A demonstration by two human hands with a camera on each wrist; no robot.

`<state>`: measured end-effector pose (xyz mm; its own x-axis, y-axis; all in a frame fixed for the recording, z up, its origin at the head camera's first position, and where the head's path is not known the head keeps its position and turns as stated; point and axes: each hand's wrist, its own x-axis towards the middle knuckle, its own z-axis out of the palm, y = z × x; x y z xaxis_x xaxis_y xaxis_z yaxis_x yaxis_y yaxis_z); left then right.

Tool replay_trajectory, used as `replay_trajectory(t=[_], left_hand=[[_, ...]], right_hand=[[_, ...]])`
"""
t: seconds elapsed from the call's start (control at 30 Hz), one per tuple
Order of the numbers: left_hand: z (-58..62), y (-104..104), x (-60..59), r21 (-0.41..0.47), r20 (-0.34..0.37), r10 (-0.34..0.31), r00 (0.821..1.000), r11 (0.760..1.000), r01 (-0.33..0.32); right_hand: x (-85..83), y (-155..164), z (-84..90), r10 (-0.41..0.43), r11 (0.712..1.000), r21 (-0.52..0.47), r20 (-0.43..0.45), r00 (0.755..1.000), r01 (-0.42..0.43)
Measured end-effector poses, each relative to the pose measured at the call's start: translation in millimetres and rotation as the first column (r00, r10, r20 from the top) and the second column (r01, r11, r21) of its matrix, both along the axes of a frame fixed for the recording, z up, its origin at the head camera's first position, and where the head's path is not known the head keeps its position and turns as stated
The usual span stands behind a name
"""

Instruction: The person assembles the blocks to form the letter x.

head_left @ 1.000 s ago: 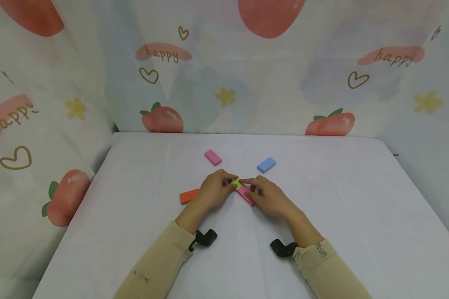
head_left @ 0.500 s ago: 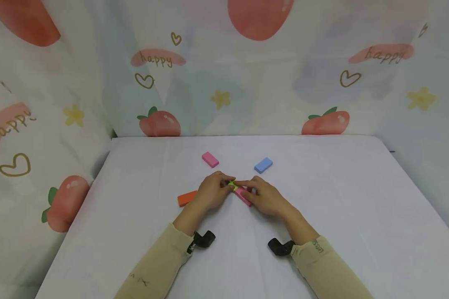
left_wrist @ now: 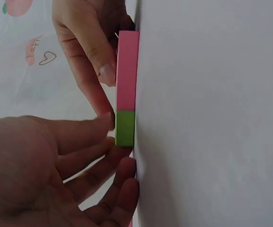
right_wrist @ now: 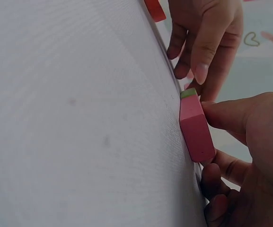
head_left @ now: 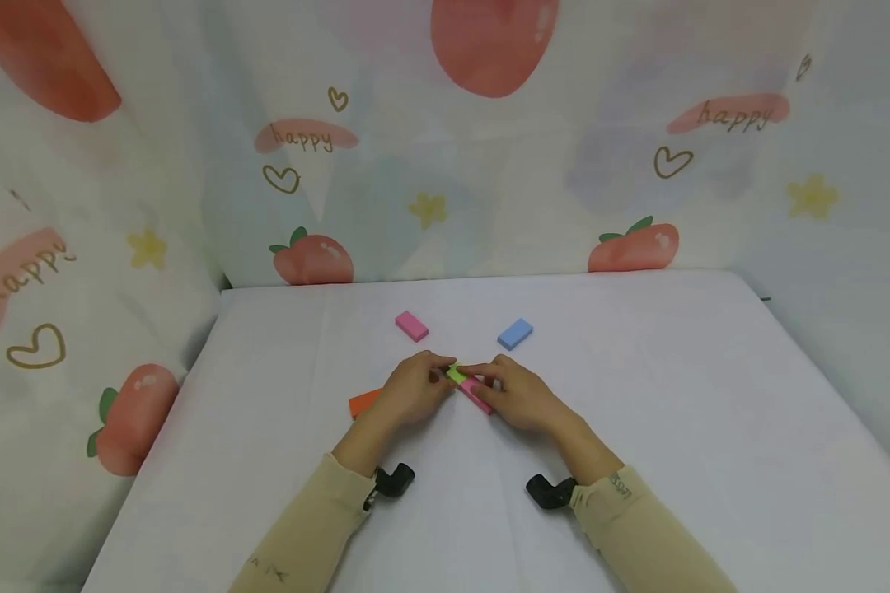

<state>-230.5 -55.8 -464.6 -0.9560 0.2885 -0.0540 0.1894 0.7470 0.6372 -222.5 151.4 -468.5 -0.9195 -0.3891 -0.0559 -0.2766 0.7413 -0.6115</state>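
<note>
A green block (head_left: 456, 375) and a pink block (head_left: 478, 396) lie end to end on the white table, their ends touching. With thumb and index finger, my left hand (head_left: 418, 389) pinches the green block at its far end. My right hand (head_left: 525, 395) holds the pink block by thumb and fingers, and its index finger reaches forward onto the green one. In the left wrist view, the green block (left_wrist: 125, 128) lines up flush with the pink block (left_wrist: 127, 71). The right wrist view shows the pink block's near end (right_wrist: 198, 138) beside the right thumb.
Behind the hands lie another pink block (head_left: 411, 326) and a blue block (head_left: 515, 333). An orange block (head_left: 364, 403) sits left of my left wrist, partly hidden by it. A printed cloth (head_left: 386, 165) rises behind the table (head_left: 675, 428).
The head view has shifted slightly, so everything appears a little to the left and lower. Both hands stay on the green and pink blocks with hardly any movement.
</note>
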Motion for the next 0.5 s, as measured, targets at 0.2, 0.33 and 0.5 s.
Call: replay_trajectory(t=[0.2, 0.33, 0.5], left_hand=[[9.8, -7, 8.0, -0.042, 0.007, -0.039, 0.999, 0.998, 0.039], [12.8, -9, 11.5, -0.053, 0.013, -0.036, 0.999, 0.998, 0.036], [18.1, -16, 15.3, -0.081, 0.025, -0.016, 1.0, 0.997, 0.018]], right_hand=[[1.8, 1, 1.8, 0.003, 1.0, 0.008, -0.003, 1.0, -0.003], [1.3, 4, 2.4, 0.009, 1.0, 0.015, 0.006, 1.0, -0.009], [2.2, 5, 3.1, 0.006, 1.0, 0.007, 0.026, 1.0, -0.007]])
